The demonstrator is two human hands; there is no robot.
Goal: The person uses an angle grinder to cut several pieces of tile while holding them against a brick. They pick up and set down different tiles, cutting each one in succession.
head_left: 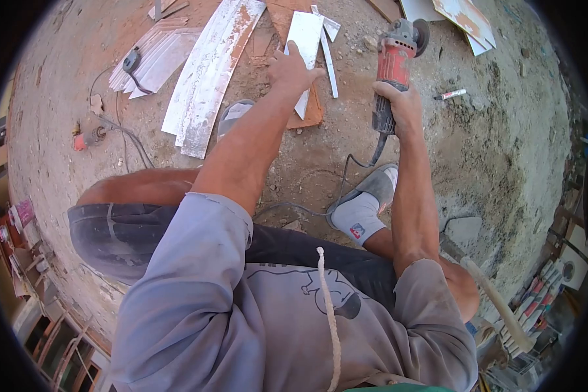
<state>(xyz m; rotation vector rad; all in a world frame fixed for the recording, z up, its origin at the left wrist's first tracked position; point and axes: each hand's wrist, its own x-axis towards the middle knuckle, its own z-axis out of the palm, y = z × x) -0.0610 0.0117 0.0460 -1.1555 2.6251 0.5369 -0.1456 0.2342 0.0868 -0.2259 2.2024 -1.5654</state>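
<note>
My right hand (404, 108) grips the dark rear handle of a red angle grinder (394, 62). Its disc (422, 37) points away from me at the upper right, and its cord hangs down towards my foot. My left hand (293, 69) lies on a white tile strip (305, 31), thumb out to the side and a finger stretched forward. Under that strip is a reddish-brown tile piece (312, 112). A narrow white offcut (328, 62) rests just right of the strip.
Long white tile strips (209, 78) lie left of my left hand, with a fanned tile stack (157, 55) beyond. A second red power tool (85, 140) sits far left among cords. A marker (451, 95) lies right of the grinder. More tile pieces (464, 19) are at top right.
</note>
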